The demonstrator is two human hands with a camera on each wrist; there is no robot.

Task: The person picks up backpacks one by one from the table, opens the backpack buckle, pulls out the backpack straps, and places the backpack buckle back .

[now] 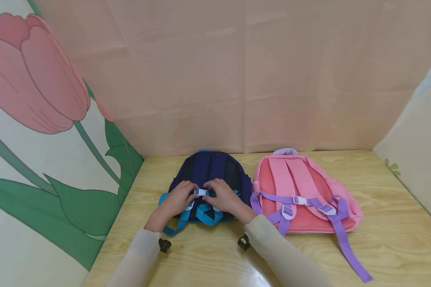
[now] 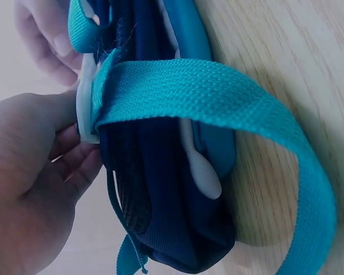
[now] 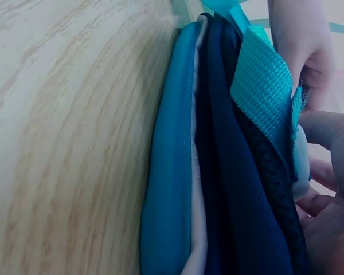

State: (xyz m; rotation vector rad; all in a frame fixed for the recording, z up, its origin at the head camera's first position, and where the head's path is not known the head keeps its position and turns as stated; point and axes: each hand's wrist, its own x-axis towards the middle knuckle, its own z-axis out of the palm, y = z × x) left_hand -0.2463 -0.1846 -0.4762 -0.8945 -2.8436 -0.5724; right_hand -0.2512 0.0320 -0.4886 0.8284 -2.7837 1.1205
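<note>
A navy backpack (image 1: 210, 165) lies straps-up on the table, its teal webbing (image 2: 200, 91) looping out beside it. Across its straps sits a white buckle (image 1: 201, 192) on a teal chest strap. My left hand (image 1: 179, 198) pinches the buckle's left end between thumb and fingers. At the other end, my right hand (image 1: 223, 196) pinches with curled fingers. White strap adjusters (image 1: 189, 206) show just below the hands. Both wrist views look along the pack's side; there the fingertips are partly hidden behind the webbing and the adjusters.
To the right lies a pink backpack (image 1: 281, 175) with purple straps, its white buckle (image 1: 300, 200) fastened. One purple strap end (image 1: 359, 265) trails toward the front of the wooden table (image 1: 398, 239). A pinkish backdrop (image 1: 237, 79) stands behind, and a tulip-patterned panel (image 1: 32, 79) at left.
</note>
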